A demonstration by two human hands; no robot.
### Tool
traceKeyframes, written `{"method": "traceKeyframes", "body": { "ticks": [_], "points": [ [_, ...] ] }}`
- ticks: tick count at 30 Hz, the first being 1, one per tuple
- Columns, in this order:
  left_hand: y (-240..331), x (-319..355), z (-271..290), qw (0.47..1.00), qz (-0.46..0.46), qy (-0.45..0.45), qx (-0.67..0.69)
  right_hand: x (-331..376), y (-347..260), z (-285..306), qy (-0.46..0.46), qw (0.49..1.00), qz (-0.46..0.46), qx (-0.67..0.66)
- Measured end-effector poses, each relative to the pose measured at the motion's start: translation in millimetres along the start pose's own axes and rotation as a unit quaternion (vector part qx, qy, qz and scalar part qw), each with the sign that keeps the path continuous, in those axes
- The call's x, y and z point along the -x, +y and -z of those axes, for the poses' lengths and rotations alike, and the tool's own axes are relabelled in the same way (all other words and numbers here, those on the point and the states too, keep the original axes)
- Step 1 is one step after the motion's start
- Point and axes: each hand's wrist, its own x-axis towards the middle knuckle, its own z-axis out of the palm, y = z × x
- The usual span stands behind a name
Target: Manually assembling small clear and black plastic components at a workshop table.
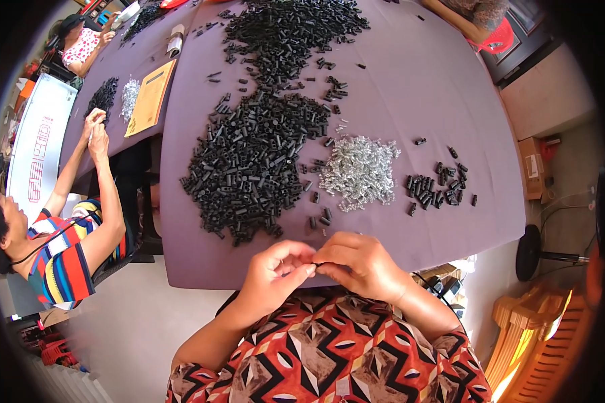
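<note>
At the near edge of the purple cloth-covered table, my left hand (275, 274) and my right hand (364, 267) meet fingertip to fingertip. A small black part (316, 264) shows as a dark sliver pinched between them; the fingers cover most of it. Just beyond my hands lies a large heap of short black plastic tubes (249, 168). To its right sits a pile of small silvery springs (359, 173). Farther right is a loose group of black pieces (437, 185), lying apart from the heap.
More black tubes (296, 27) spread toward the far side. On the left, a co-worker in a striped top (67, 248) works near a smaller black pile (103, 97), springs (130, 97) and a yellow-brown board (151, 99). Other people sit at the far left and far right. A cardboard box (532, 168) stands right.
</note>
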Motion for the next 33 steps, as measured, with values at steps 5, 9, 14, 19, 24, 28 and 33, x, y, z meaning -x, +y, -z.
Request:
{"method": "traceKeyframes", "body": {
  "ticks": [5,9,14,19,24,28,33],
  "points": [
    [7,4,25,0.994,0.081,-0.076,0.017,-13,-2,-5,-0.039,0.999,-0.006,-0.026],
    [-5,7,39,0.998,0.041,0.022,0.044,-43,10,-5,-0.008,1.000,0.006,0.012],
    [-12,2,43,0.996,0.003,0.070,0.057,-75,29,-24,0.021,0.945,0.067,0.318],
    [-8,2,41,0.994,0.009,0.069,0.089,-80,30,-28,0.039,0.943,0.051,0.327],
    [-6,2,33,0.996,-0.013,0.064,0.057,-54,-6,-13,0.018,0.994,-0.033,0.103],
    [-5,0,17,0.998,-0.006,0.030,0.053,-29,-1,-10,0.030,0.965,-0.170,-0.199],
    [-6,-4,3,0.999,-0.003,0.008,0.046,-13,7,-2,0.031,0.924,-0.206,-0.322]
  ]
}}
